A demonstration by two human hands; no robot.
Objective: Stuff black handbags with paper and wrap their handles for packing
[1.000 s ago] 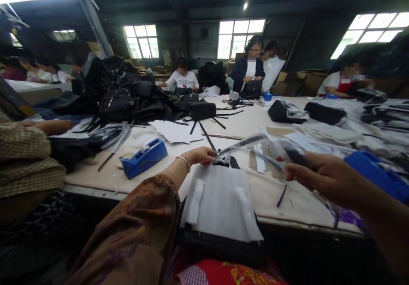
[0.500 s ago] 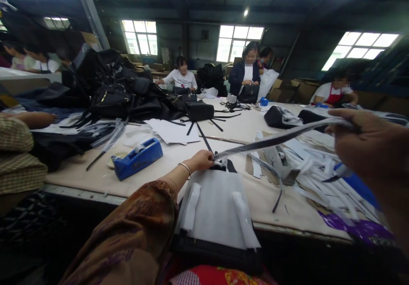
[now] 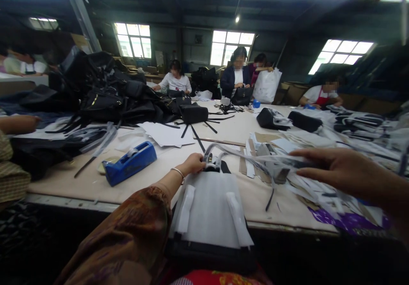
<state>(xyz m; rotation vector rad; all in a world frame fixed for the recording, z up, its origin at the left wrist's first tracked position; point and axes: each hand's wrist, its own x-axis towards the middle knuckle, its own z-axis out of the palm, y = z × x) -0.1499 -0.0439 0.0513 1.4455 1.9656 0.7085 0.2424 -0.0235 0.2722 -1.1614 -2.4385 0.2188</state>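
A black bag point(image 3: 211, 255) lies against my lap at the table edge, its front covered by a white foam sheet point(image 3: 212, 208) with two white wrapped strips on it. My left hand point(image 3: 194, 163) is closed at the bag's top, gripping the near end of a strap wrapped in clear plastic point(image 3: 236, 152). From there the strap runs right in a slack curve to my right hand point(image 3: 332, 170), where it passes between thumb and fingers. The fingers are partly spread around it. Metal fittings show beside my left hand; what its fingertips touch is partly hidden.
A blue tape dispenser point(image 3: 131, 163) stands left on the table. Black bags point(image 3: 105, 102) are heaped behind it. White paper sheets point(image 3: 166, 133) lie mid-table; a grey metal block point(image 3: 273, 163) and white strips are at right. A co-worker's hand point(image 3: 21, 124) is at far left.
My right hand has come down and inward, and the strap has gone from stretched to slack. My left hand stays at the bag's top. The view has shifted slightly.
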